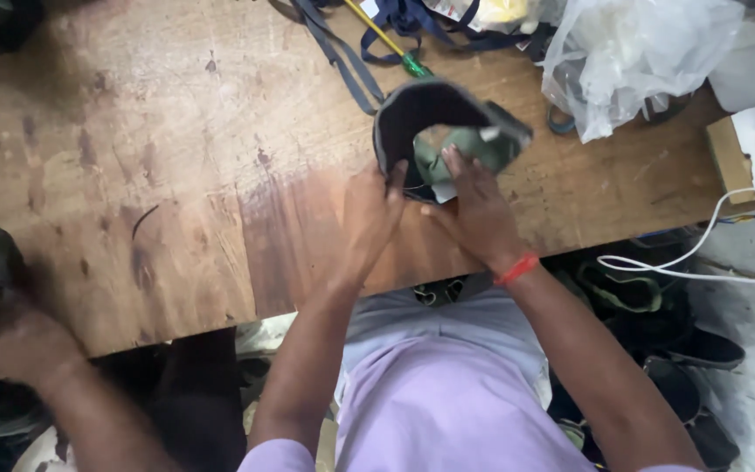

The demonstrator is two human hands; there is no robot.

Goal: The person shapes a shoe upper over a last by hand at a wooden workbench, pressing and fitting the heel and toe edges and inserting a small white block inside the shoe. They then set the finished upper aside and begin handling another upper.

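Another person's hand point(24, 345) at near left edge of worn wooden table point(159, 175), left hand point(370, 214) gripping dark curved shoe upper point(434, 109) at table centre, right hand point(475, 205) fingers pressing its green lining point(460, 150), clear plastic bags point(631, 52) far right.

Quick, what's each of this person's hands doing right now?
Left hand: closed on the rim of the dark shoe upper.
Right hand: holding the same shoe upper, fingers pressed into its green lining.

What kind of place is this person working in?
Probably a small shoe-making workshop. Both hands, left and right, hold a dark shoe upper with green lining over a worn wooden workbench. Finished shoes lie on the floor, and dark straps lie on the bench.
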